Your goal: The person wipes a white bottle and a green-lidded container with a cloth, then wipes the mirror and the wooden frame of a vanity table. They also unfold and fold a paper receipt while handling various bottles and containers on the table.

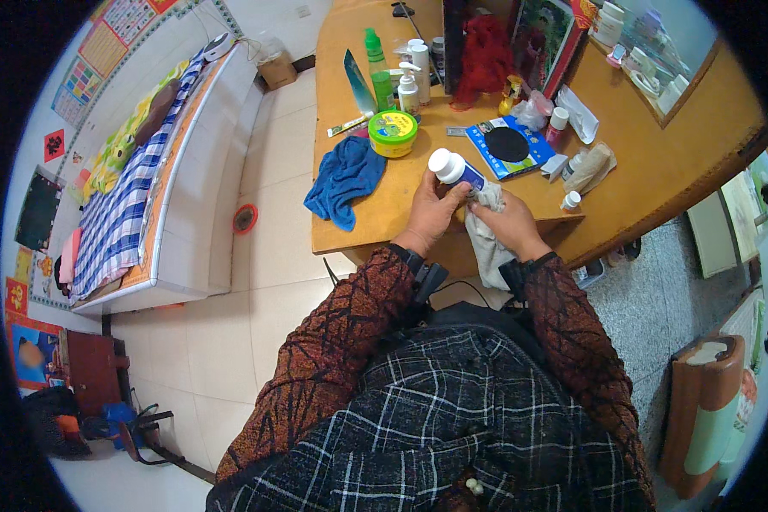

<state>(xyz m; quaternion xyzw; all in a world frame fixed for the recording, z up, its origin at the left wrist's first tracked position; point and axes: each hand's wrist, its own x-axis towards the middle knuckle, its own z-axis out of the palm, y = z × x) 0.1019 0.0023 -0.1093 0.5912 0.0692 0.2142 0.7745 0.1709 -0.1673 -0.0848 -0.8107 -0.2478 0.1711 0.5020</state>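
Note:
My left hand [434,210] grips a white-capped bottle [466,174] with a dark blue label, held tilted above the front of the wooden desk [397,198]. In my right hand [509,224] is a pale cloth [486,246], pressed to the bottle's lower end while the rest hangs below the desk edge. To the left lies a crumpled blue towel [349,179] beside a round green-and-yellow tub [393,133]. A blue flat packet [511,147] with a black disc on it lies beyond the bottle.
Behind the tub stand a green bottle [379,77], a white pump bottle [408,93] and a tube [358,86]. A small white-capped bottle [571,201] is near the desk's right front edge. At the right is a mirror [669,54]; a bed [166,205] stands left across the tiled floor.

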